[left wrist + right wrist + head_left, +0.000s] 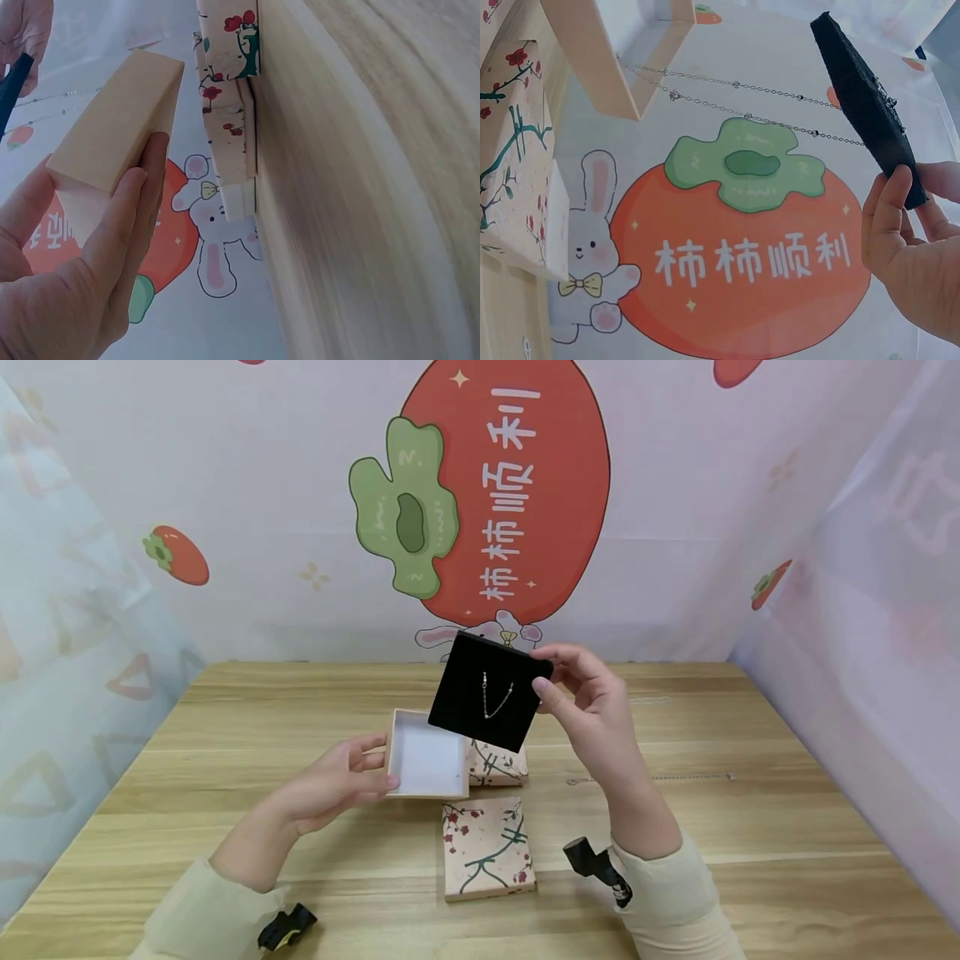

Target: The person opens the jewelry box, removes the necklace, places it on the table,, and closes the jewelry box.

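Observation:
My right hand pinches a square black jewelry pad by its right edge, thumb in front. A thin silver chain shows on the pad's face as a V. In the right wrist view, two strands of chain stretch from behind the pad toward the box. Fingers and thumb of my left hand grip the left side of an open box base, pale outside and white within. The pad is raised above the base's right corner, tilted and apart from it.
A flower-patterned box lid lies on the wooden table in front. Behind it is another patterned box, partly hidden by the base. At right lie a silver bracelet and, farther back, another thin chain. A printed cloth hangs behind.

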A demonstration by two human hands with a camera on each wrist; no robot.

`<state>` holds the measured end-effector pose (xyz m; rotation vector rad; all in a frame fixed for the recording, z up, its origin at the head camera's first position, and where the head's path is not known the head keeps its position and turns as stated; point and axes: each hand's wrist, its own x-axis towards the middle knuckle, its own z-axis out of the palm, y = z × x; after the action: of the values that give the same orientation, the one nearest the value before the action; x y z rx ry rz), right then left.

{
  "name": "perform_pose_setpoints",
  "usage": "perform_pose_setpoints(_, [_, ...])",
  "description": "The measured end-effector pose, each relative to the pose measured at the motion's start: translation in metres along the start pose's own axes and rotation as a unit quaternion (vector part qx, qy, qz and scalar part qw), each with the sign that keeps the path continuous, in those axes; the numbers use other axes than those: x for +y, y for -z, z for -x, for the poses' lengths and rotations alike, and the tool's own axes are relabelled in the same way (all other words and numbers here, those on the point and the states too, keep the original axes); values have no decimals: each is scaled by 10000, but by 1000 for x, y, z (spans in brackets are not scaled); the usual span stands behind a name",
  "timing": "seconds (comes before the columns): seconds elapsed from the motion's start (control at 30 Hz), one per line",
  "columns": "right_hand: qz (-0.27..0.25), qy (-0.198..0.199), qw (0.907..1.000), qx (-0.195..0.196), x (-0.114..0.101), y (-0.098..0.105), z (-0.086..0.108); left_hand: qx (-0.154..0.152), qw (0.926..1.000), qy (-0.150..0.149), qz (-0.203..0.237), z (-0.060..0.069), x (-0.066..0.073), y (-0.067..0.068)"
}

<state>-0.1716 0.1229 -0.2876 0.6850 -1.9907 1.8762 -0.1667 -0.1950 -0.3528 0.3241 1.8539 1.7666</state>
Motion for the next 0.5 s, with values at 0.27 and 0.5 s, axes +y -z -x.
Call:
perform_pose_setpoints(0.27, [225,-293,9987,-357,-2,4,-2,33,9999,137,-62,12,-4,11])
perform_pose_setpoints(0.5, [583,-988,9895,-879,4,8,-3,36,9998,161,-119,18,-6,19])
